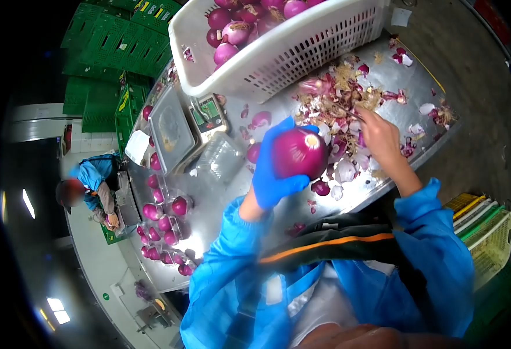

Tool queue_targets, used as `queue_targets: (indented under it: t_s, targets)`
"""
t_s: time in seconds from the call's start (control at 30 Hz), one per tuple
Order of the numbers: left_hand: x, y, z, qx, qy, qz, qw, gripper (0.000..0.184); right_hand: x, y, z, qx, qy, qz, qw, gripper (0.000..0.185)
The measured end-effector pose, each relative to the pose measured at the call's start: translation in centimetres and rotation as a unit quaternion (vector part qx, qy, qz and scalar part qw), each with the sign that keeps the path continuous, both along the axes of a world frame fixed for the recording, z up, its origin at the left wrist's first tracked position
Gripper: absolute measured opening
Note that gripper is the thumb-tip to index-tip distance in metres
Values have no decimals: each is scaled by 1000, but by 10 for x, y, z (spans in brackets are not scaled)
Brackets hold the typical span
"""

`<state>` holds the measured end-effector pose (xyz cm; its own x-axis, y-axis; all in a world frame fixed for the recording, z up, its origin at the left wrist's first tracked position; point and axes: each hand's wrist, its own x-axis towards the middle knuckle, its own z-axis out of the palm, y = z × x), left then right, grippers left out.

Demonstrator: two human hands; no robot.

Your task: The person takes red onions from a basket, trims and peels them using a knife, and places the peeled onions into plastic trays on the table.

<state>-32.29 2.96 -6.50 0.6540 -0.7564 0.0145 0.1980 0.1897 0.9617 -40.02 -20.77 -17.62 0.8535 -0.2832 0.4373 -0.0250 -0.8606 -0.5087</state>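
My left hand [272, 171], in a blue glove, grips a large peeled red onion [302, 153] with its pale cut end facing up. Bare and closed, my right hand [379, 135] holds a small knife [348, 111], whose thin dark blade points into the heap of onion skins and trimmings [343, 87]. A gap separates the knife from the onion. Beneath both hands lie loose peels and a small dark red onion piece [320, 188] on the metal table [209, 200]. Another red onion [254, 153] is partly hidden behind the glove.
A white crate [290, 61] full of red onions stands at the far side. To the left are a scale [171, 129], a clear plastic tray [220, 158] and several packed onions [165, 222]. Another person [95, 180] works beyond the table. A yellow crate [494, 241] stands right.
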Motion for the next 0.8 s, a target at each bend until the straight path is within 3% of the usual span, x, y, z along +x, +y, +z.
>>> queue_targets:
  t_s: [0.13,0.17,0.23,0.3,0.33,0.4,0.43,0.5,0.57,0.6,0.67,0.7,0.73,0.8]
  targets:
    - [7,3,-21,66,-48,51,995,91,-6,16,9,36,-35,2,999,39]
    - [11,1,-25,68,-36,51,996,90,-7,23,22,73,-1,24,997,40]
    - [12,9,-41,83,-1,60,995,88,-1,34,39,201,-67,93,973,39]
    - [16,11,-50,83,123,34,988,95,2,46,50,334,-65,161,926,36]
    - [16,9,-45,95,184,18,978,98,3,48,53,396,-66,192,896,36]
    - [15,8,-42,130,115,4,985,106,-1,43,41,610,64,174,770,40]
    - [14,7,-45,151,-15,8,988,110,-2,41,36,700,130,159,684,42]
    - [6,6,-52,191,-269,20,944,119,-4,47,29,775,149,184,586,48]
    - [5,3,-65,146,-154,66,975,114,-5,59,20,835,157,206,486,49]
    - [2,5,-64,153,-80,78,982,110,-4,60,20,840,152,203,480,44]
    - [0,7,-60,151,4,103,983,94,-5,61,24,598,135,151,776,37]
    - [0,11,-59,149,22,100,984,91,-6,61,28,441,117,117,882,34]
    - [1,15,-58,147,39,95,984,88,-5,60,30,288,-3,124,950,24]
    - [0,19,-54,150,62,87,983,82,-9,52,52,122,-2,141,982,28]
